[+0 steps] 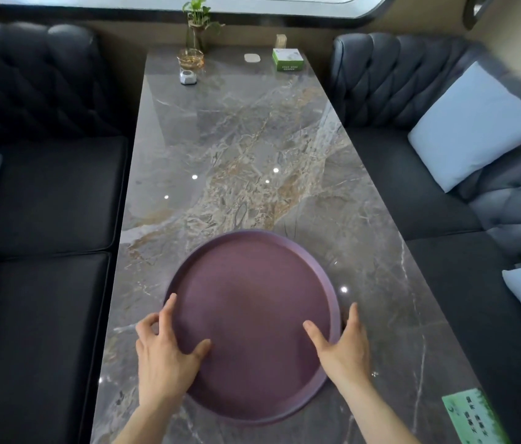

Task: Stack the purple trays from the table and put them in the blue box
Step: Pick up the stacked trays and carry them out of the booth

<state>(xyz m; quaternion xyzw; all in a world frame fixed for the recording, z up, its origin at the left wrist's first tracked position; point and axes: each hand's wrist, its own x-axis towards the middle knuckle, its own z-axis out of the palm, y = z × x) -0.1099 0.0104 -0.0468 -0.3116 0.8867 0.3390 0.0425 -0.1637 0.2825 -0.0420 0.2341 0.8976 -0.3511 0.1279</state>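
A round purple tray (252, 302) lies on the near half of a long marble table (252, 155). Whether more trays lie under it cannot be told. My left hand (164, 350) grips its left rim, thumb inside the tray and fingers along the outer edge. On the right rim my right hand (344, 346) holds it the same way, thumb resting inside. No blue box is in view.
Dark sofas (44, 203) flank the table on both sides, with pale cushions (473, 126) on the right. At the far end stand a plant in a glass vase (195, 30), a glass ashtray (190, 59), a green box (288, 59) and small items. A green card (473, 418) lies near right.
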